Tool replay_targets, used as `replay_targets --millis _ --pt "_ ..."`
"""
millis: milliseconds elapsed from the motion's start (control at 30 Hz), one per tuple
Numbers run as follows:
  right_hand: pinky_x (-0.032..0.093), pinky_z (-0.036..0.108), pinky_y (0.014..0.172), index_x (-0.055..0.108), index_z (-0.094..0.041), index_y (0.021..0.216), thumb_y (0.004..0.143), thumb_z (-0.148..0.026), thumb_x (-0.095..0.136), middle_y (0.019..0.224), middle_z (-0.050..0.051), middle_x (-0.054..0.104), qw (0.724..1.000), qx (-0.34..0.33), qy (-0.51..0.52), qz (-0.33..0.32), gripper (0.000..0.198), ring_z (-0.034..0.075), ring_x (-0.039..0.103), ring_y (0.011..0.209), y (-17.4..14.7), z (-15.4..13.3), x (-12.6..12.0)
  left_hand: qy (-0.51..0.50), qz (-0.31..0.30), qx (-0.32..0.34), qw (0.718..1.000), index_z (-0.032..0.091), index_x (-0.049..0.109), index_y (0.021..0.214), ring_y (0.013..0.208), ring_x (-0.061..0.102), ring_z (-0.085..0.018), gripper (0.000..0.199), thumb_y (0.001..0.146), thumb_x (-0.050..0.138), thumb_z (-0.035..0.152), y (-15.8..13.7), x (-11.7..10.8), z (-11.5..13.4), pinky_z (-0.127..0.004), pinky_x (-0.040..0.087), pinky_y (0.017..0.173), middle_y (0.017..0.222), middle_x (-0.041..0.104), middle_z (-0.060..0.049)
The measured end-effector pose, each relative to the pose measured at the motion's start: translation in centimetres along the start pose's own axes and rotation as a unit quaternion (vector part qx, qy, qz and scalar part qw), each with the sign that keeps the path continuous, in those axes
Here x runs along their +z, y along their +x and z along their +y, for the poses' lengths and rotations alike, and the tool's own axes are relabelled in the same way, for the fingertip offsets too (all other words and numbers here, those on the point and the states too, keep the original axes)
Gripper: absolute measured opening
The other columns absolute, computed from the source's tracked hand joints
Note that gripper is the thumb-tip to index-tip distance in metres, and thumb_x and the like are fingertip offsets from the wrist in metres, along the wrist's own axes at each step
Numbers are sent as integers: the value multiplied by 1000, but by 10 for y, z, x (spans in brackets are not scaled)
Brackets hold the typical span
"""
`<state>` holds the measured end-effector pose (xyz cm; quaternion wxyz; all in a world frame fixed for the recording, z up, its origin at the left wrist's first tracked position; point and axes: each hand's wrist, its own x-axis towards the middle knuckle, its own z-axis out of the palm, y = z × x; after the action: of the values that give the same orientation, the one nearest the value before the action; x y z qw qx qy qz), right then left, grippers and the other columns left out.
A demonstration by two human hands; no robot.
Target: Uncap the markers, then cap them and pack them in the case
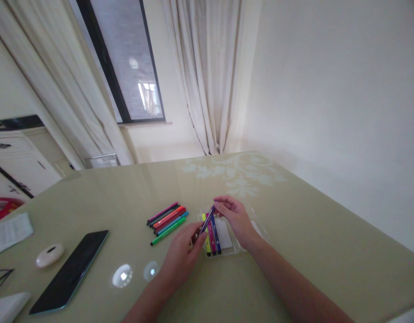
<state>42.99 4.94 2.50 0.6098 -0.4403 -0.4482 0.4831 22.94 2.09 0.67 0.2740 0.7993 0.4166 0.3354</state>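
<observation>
A dark purple marker pen (207, 219) slants between my two hands above an open clear plastic case (234, 252). The fingers of my left hand (184, 244) are closed round its lower end. At the upper end, my right hand (233, 214) pinches the tip between thumb and fingers. Inside the case lie a yellow marker (208, 246), a magenta marker (212, 240) and a dark blue marker (216, 237), side by side at its left. To the left of the case, several loose markers lie in a slanted row, among them a green marker (168, 231) and an orange-red marker (169, 216).
A black tablet (70, 271) lies at the left on the glossy table (126, 202), with a white rounded device (50, 255) beside it. Farther left are a white packet (11, 231) and a dark cable (1, 279). A wall (345, 112) borders the table's right side.
</observation>
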Motion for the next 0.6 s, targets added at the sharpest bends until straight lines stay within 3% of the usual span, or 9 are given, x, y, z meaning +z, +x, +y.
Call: replay_targets --millis 100,200,433,600 --pt "49 30 70 75 -19 98 76 -49 82 85 5 76 999 -16 -20 47 38 19 68 76 5 0 -8 84 -48 78 992 23 62 136 121 62 -29 47 99 59 51 -5 5 -2 -46 47 107 132 69 -11" --pt "49 31 69 75 -19 97 77 -48 79 82 4 76 995 -21 -62 75 35 19 68 75 13 1 -20 150 -103 128 975 27 54 146 139 51 -32 59 94 66 52 -9 10 -2 -52 40 117 153 56 -10" --pt "52 31 69 75 -19 95 80 -40 71 77 4 74 984 0 -179 2 27 20 70 75 18 13 -28 192 -117 104 969 29 58 139 138 53 -29 45 95 67 36 -7 11 -3 -52 42 116 152 57 -5" --pt "56 31 69 74 -19 94 80 -36 71 76 4 75 974 -13 -224 -26 23 20 70 72 13 25 -19 185 -105 113 971 27 44 152 138 52 -28 62 95 68 31 -7 12 -3 -50 43 116 152 56 -7"
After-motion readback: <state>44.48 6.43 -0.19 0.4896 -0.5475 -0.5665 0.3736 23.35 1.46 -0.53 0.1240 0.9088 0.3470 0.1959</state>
